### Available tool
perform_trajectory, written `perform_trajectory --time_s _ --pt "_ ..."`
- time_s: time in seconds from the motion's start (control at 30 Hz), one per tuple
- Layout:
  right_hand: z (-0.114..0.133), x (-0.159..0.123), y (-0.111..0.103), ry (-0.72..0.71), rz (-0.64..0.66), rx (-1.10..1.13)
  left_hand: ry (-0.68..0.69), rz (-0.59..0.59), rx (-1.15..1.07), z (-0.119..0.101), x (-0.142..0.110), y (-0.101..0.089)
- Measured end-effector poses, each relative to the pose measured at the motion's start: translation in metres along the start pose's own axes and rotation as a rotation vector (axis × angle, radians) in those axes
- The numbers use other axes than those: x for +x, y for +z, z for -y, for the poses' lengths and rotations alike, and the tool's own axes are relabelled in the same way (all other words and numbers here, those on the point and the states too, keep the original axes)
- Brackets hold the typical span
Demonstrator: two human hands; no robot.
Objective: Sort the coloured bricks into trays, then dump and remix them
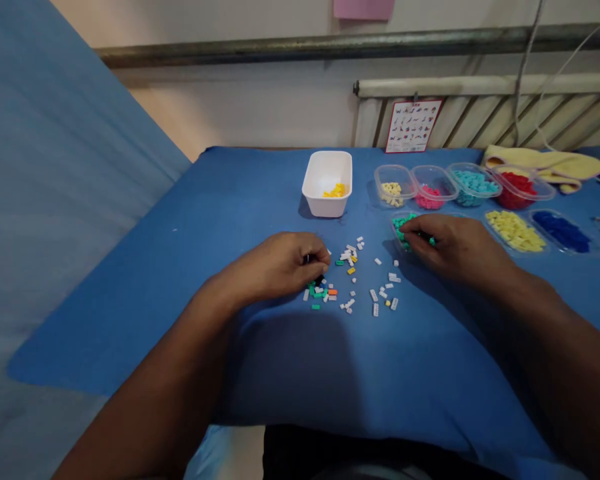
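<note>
At the left edge of a scatter of small toy building bricks [350,253], mostly white with a few green, yellow and orange, is my left hand [295,263]. Its thumb and fingers are curled together; a dark piece shows just below them, and whatever they grip is hidden. My right hand [453,243] reaches over a clear tub of green bricks [403,222]. Thumb and forefinger pinch close at the tub's left part, among the green bricks. I cannot make out what lies between those fingertips, and the hand covers much of the tub.
A white bin [327,207] with some yellow bricks stands behind the scatter. Clear tubs hold cream [392,193], pink [429,197], turquoise [473,183], red [517,189], pale yellow [516,231] and blue bricks [563,231]. A yellow cloth [545,163] lies at the back right.
</note>
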State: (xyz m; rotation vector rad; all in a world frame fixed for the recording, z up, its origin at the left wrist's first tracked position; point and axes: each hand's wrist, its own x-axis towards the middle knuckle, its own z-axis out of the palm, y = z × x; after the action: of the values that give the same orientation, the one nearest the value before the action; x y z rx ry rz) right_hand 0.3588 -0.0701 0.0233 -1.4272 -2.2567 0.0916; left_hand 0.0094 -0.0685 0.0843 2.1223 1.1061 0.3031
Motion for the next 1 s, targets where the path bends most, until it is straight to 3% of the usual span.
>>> perform_trajectory --time_s 0.13,0.4,0.53,0.73,1.0 --pt "0.008 -0.001 0.004 -0.054 -0.013 0.049 0.01 0.145 0.119 0.008 -0.006 -0.009" --pt "0.031 -0.004 0.008 -0.213 0.106 0.129 -0.077 0.168 0.348 0.005 -0.011 -0.01" --pt "0.054 -0.007 0.014 -0.305 0.11 0.23 -0.017 0.152 0.375 0.002 -0.008 0.0" --pt "0.081 -0.011 0.018 -0.524 0.24 0.358 0.104 0.061 0.454 0.009 0.005 0.024" --pt "0.071 -0.011 0.019 -0.468 0.158 0.252 0.133 0.07 0.448 0.008 0.001 0.019"
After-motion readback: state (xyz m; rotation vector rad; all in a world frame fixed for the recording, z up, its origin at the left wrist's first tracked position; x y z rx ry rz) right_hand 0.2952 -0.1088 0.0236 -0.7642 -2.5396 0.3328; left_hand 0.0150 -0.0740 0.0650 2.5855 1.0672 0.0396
